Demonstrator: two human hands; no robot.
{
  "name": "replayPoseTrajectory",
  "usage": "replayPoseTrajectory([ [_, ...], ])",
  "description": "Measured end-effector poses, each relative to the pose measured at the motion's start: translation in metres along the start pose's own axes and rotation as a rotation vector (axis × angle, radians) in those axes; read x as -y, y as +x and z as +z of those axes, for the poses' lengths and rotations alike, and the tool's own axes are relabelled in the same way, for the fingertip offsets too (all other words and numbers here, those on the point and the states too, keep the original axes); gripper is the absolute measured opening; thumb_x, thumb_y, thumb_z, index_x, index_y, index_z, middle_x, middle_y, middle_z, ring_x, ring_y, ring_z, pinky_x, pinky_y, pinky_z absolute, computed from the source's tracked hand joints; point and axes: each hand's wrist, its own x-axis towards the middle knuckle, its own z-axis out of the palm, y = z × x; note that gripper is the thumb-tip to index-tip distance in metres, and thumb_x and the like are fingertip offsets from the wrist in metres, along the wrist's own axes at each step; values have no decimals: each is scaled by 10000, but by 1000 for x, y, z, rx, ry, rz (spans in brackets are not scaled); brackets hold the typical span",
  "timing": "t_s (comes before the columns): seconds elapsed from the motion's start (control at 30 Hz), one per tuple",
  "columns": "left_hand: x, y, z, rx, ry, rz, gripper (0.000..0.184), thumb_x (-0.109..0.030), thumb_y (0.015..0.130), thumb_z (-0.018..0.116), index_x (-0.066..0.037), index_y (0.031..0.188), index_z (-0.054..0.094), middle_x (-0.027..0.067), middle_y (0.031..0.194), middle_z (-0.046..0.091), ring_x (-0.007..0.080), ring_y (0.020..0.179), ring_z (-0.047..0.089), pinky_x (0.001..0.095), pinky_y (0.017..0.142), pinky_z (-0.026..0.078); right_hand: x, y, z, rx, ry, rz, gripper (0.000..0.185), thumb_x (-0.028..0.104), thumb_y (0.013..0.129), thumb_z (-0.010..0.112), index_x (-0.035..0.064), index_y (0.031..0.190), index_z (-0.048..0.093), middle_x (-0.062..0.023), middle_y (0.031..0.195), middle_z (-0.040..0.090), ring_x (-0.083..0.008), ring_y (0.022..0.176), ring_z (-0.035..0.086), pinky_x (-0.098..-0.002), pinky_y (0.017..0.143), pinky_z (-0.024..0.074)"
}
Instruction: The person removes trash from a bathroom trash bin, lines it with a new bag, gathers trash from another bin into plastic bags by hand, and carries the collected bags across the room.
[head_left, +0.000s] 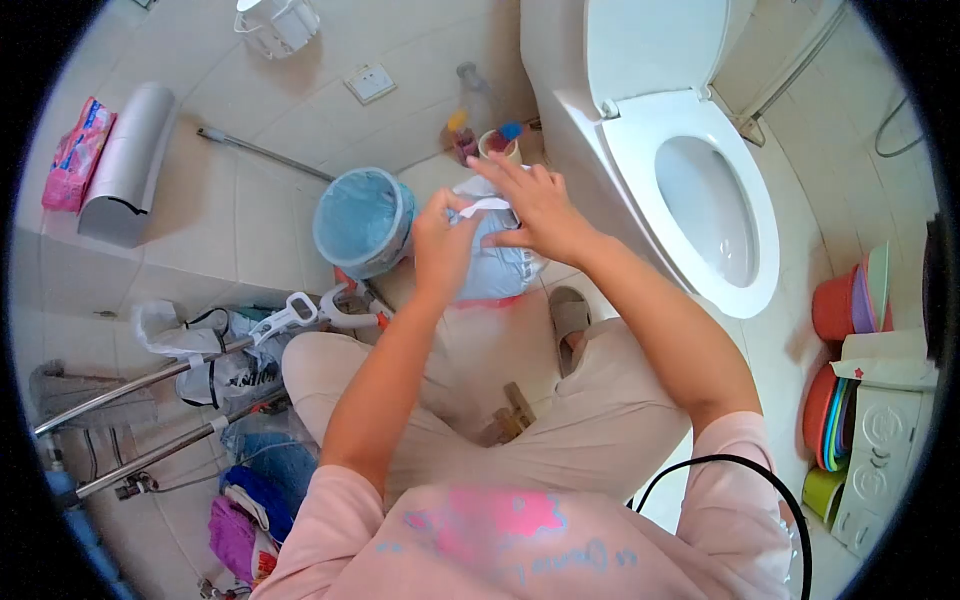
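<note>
A pale blue-white plastic bag (490,262), with a red edge at its bottom, stands on the tiled floor in front of me. My left hand (445,240) is at its upper left, fingers bent and pinched on a white flap (484,207) at the top. On the bag's right side is my right hand (537,212), its fingers spread, the thumb pointing left near the flap. Just left of the bag is a blue bin (364,222) with a blue liner. What lies inside the bag is hidden.
A white toilet (690,190) with raised lid stands at the right. Bottles (462,137) and a cup (500,146) are by the wall. Mop handles (150,385) lie at the left, above cloths (235,530). Colourful basins (838,415) stand at the far right.
</note>
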Motion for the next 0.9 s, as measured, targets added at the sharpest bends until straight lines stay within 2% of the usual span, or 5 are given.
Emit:
replayPoseTrajectory([
  [0.17,9,29,18,85,-200,-26,302,-15,829,625,-35,1078,456,78,918,598,141,791,558,320,693,462,-24,6,24,-176,-9,73,474,389,741,756,136,1127,645,-53,1196,554,-315,1114,482,-470,870,421],
  [0.37,-7,51,45,106,-83,168,412,-79,850,638,-17,1186,408,155,1026,537,254,981,562,354,883,443,-39,17,12,-354,-169,74,275,241,758,739,102,987,673,-77,1045,576,-318,989,525,-449,800,458],
  [0.47,-13,73,50,-162,247,375,419,-119,844,650,-8,1180,423,184,1118,478,301,1137,480,388,992,371,-55,23,-4,-476,-180,193,208,199,759,726,81,925,685,-93,987,584,-315,950,545,-429,777,473],
  [0.6,12,54,55,-484,-34,147,428,-108,794,643,11,1161,457,192,1144,443,335,1098,422,443,976,320,-65,25,-40,-649,-327,308,157,139,762,689,42,885,680,-112,962,579,-317,919,553,-443,749,478],
  [0.9,159,-61,133,805,871,168,613,-304,856,615,-94,1399,423,198,1301,537,323,1265,444,514,985,332,-72,25,-55,-779,-189,498,203,203,844,630,0,847,634,-130,922,554,-323,914,551,-438,749,470],
])
